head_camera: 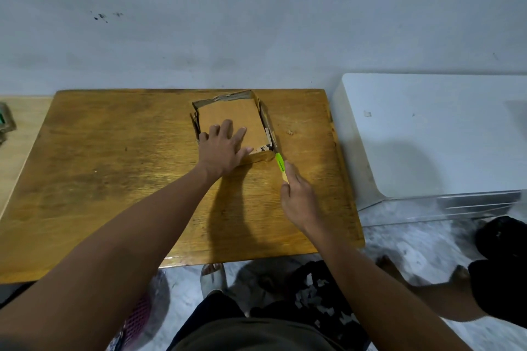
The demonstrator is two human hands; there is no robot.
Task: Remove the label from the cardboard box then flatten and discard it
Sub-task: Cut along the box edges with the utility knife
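Cardboard box [232, 120]: lying on the bench [114, 179] under your flat, spread left hand [224, 148], which is pressing it. Your right hand [296, 198] is gripping a green cutter [280, 165] beside it. Likely light, thin-walled, crushable; hold by the flat panel.

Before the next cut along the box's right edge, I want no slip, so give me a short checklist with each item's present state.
1. Left hand presses flat on the cardboard box: ok.
2. Right hand grips the green-handled cutter: ok.
3. Cutter tip meets the box's near right corner: ok, though the blade itself is too small to see.
4. Left fingers out of the blade's path: cannot tell; the thumb lies near that corner.
5. Label fully off: not ok; a printed scrap remains by the corner.
6. Box lies flat on the wooden table, away from its edges: ok.
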